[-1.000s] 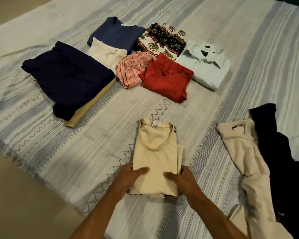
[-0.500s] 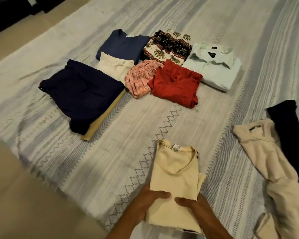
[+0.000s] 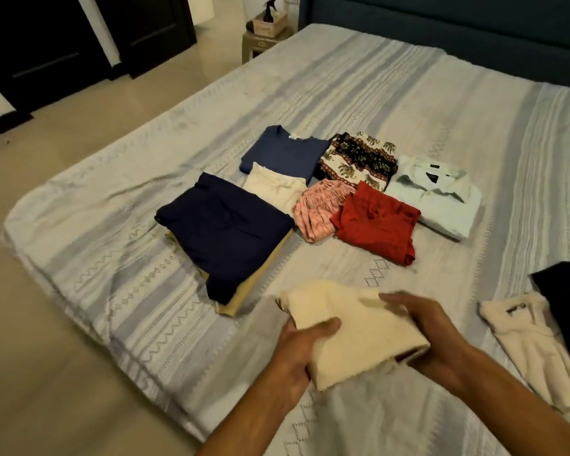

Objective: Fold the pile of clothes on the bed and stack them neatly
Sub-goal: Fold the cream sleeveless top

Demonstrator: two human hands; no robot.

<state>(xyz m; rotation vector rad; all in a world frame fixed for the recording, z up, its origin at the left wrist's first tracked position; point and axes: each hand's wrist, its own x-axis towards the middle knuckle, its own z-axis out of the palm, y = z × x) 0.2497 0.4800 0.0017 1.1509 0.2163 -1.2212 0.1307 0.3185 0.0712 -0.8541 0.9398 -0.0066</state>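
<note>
Head view. One cream folded top (image 3: pixel 352 327), soft knit, roughly rectangular, held above the near part of the bed (image 3: pixel 408 103). Left hand (image 3: pixel 301 348) grips its left edge, thumb curled over the top. Right hand (image 3: pixel 431 334) holds its right side, fingers curled over the cloth.

Folded garments lying further off, nine counted:
- one dark navy piece (image 3: pixel 224 225) atop one tan piece (image 3: pixel 244 299);
- one blue top (image 3: pixel 283 153);
- one cream piece (image 3: pixel 273 187);
- one pink striped piece (image 3: pixel 316 212);
- one red top (image 3: pixel 375 222);
- one elephant-print piece (image 3: pixel 359 162);
- one white collared shirt (image 3: pixel 438 199).

Unfolded at near right, two: one cream sweater (image 3: pixel 537 350), one black garment (image 3: pixel 566 301). Striped woven bedspread; one small bedside table (image 3: pixel 260 44) far left.
</note>
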